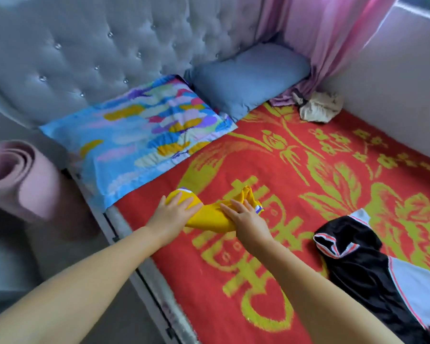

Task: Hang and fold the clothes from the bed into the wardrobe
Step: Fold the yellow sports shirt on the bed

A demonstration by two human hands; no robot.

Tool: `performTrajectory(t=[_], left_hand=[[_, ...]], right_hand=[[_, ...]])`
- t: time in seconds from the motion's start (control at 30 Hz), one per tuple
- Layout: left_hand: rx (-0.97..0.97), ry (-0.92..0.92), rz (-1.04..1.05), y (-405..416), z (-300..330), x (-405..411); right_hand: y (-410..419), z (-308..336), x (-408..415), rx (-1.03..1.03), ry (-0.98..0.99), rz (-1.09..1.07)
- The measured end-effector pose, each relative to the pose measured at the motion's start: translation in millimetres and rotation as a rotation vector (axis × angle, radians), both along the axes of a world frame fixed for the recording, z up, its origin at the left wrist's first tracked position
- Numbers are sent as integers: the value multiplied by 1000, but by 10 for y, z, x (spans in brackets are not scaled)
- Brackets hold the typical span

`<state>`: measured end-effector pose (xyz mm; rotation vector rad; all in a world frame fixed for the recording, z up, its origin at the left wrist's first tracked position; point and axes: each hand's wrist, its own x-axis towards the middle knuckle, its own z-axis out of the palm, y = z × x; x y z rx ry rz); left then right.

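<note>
Far out to the left of the left hand point(171, 214), off the edge of the bed, stands a rolled pink mat point(15, 177), blurred at its rim. Up and ahead of that hand a patterned blue pillow point(139, 135) lies flat against the tufted grey headboard point(85, 50). The left hand rests palm down on the left end of the yellow garment point(209, 217), fingers straight and spread, pressing the cloth onto the red bedspread with yellow motifs point(271, 281). The garment is bunched into a narrow band that lies between the two hands, close to the near-left edge of the bed; a white and purple trim shows at each end. The right hand point(246, 217) lies just beside the left, also palm down with flat fingers on the right part of the garment, its fingertips near the crumpled right end; neither hand is curled round the cloth. Ahead of the right hand, well apart, a plain grey-blue pillow point(248, 78) leans at the headboard, and to its right a pink curtain point(315, 45) hangs down to the bed. Beside the curtain's foot sits a crumpled beige cloth point(318, 106). To the right of the right hand and nearer the person, a black garment with grey panels and red-white trim point(358, 264) lies spread on the bedspread, apart from the yellow one.
</note>
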<state>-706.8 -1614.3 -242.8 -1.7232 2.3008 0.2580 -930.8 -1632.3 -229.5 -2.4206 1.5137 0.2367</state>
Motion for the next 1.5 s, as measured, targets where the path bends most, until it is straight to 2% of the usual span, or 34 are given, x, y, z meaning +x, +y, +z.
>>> performTrajectory(t=[0.2,0.37,0.5,0.67,0.83,1.1,1.27,1.5], left_hand=[[-27,-47,185,757,536,1069],[-68,-104,381,1972,764,2122],[-108,-148,492,3214,809,2912],[-34,-189,674,5187,821,3858],[19,-182,815,6404,911,4536],[90,-208,897,7085,685,5374],[97,-208,944,7364,587,6051],[120,-139,969,7960,350,6948]], right_hand=[[297,354,1129,-56,-53,220],[1077,542,2370,-90,-90,447],[2041,603,3344,-114,-97,598],[3657,523,4563,-69,-151,807],[4679,544,5501,-13,-155,959],[5227,292,6595,12,-102,1078],[5483,148,7331,98,-59,1124],[6024,11,8285,143,-26,1162]])
